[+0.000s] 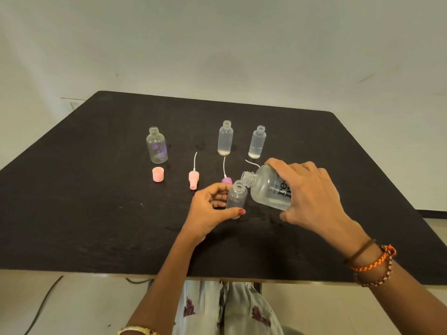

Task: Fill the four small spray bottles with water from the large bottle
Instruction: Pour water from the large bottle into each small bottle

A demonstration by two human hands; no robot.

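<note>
My right hand (312, 197) grips the large clear bottle (268, 187), tilted left with its open mouth just above the neck of a small clear bottle (237, 197). My left hand (210, 211) holds that small bottle upright on the black table (96, 189) between thumb and fingers. Two more small uncapped bottles (225, 139) (257, 142) stand behind, each with a little water at the bottom. A rounder small bottle (156, 146) stands uncapped at the left.
A pink cap (158, 174), a pink spray head with tube (193, 178) and a purple spray head with tube (226, 179) lie on the table. Another white tube (251, 163) shows behind the large bottle. Wet patches lie around the held bottle.
</note>
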